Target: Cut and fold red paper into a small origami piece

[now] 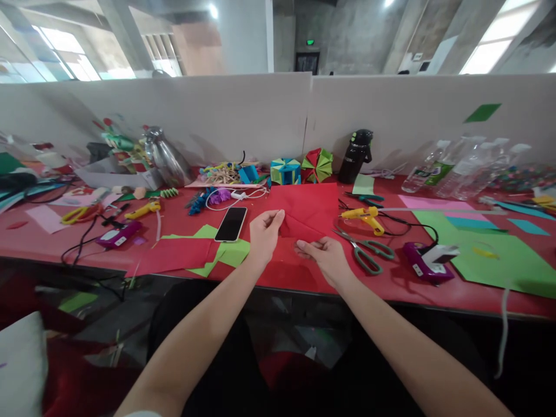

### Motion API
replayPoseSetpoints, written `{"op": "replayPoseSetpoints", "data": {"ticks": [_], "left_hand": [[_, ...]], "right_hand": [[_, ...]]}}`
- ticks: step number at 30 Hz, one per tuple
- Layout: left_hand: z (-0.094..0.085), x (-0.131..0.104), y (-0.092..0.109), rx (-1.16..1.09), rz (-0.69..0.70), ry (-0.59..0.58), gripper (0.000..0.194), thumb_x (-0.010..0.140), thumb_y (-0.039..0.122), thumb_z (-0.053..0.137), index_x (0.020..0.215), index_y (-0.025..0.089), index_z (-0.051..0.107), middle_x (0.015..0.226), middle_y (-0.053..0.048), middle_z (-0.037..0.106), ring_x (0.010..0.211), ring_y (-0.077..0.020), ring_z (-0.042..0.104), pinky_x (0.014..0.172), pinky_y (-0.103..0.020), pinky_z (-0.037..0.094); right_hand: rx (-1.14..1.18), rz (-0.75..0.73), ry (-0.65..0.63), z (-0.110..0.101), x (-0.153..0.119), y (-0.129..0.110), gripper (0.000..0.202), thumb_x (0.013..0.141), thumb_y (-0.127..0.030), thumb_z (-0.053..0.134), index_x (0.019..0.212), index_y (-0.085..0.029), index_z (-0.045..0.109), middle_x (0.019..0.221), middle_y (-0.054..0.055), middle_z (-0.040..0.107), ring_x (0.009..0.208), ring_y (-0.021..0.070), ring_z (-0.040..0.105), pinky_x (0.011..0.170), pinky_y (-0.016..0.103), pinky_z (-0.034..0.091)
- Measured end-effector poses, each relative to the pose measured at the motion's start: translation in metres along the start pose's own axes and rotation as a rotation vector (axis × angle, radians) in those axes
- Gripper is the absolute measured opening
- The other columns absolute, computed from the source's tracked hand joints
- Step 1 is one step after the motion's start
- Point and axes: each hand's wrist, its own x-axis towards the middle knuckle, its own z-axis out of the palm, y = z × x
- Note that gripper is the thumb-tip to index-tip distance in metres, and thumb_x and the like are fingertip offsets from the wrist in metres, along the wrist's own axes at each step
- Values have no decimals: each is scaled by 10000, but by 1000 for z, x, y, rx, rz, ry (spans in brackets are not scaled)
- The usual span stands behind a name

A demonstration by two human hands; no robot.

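Note:
Thumb and fingers of my left hand (264,234) pinch the left edge of a sheet of red paper (310,202). The sheet shows a crease and is raised a little over the red tabletop. My right hand (328,260) is closed at the sheet's lower edge, thumb against fingers; its fingertips partly hide the paper there. To the right of the sheet lie scissors (369,255) with green-grey handles, blades part open. A phone (231,224) rests left of my left hand, on green paper (237,252). Another red sheet (174,255) lies further left.
Yellow glue guns (365,219) and purple power sockets (428,263) with cables lie on both sides. Folded paper shapes (285,172), a black bottle (356,156) and a steel jug (163,153) stand along the white partition (195,110). Plastic bottles (471,168) stand at right.

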Motion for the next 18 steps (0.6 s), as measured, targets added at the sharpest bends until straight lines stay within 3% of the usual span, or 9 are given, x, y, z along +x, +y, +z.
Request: {"op": "replayPoseSetpoints", "data": {"ticks": [4, 10, 13, 18], "left_hand": [[-1, -2, -7, -25, 30, 53, 258, 796, 408, 727, 863, 158, 732, 802, -36, 715, 746, -143, 626, 736, -266, 484], [6, -12, -14, 283, 216, 80, 175, 953, 326, 544, 882, 178, 604, 809, -23, 620, 761, -148, 572, 734, -272, 451], [12, -15, -20, 370, 206, 132, 149, 984, 232, 458, 858, 189, 525, 828, -29, 594, 781, -154, 571, 746, -278, 448], [11, -12, -25, 454, 262, 89, 120, 990, 218, 439, 887, 202, 498, 860, -37, 596, 804, -167, 579, 752, -292, 449]], "right_hand": [[-34, -10, 6, 4, 0, 9, 331, 583, -418, 888, 597, -156, 685, 657, 66, 755, 707, 248, 760, 795, 377, 629], [-85, -37, 30, 11, -5, 26, 300, 623, -384, 857, 761, -137, 755, 682, 47, 758, 700, 263, 749, 748, 372, 612], [-178, -109, 43, 13, -9, 31, 277, 671, -313, 814, 869, -128, 758, 750, 39, 769, 780, 279, 745, 734, 347, 591], [-279, -243, -30, 16, -13, 31, 191, 735, -257, 729, 879, -133, 745, 815, 47, 762, 877, 291, 723, 802, 354, 566]]}}
